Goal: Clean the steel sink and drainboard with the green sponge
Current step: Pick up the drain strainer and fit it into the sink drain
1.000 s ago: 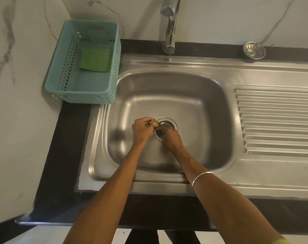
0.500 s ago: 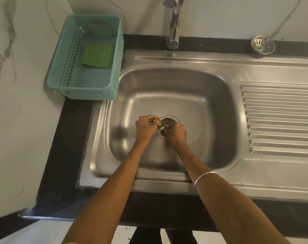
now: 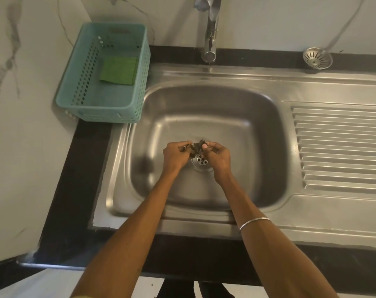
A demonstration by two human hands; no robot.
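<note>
Head view: both hands, left hand (image 3: 174, 156) and right hand (image 3: 217, 155), pinch dark debris (image 3: 197, 147) over the drain (image 3: 201, 162); green sponge (image 3: 118, 70) lies in the basket (image 3: 101, 108).

White veined marble walls (image 3: 32, 147), black stone counter (image 3: 75, 190), dim light

dim, soft overhead light; wide-angle edge distortion

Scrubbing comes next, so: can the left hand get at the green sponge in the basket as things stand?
Probably yes: the basket is open-topped with the green sponge uncovered, but the left hand must first drop the dark debris it holds.
</note>
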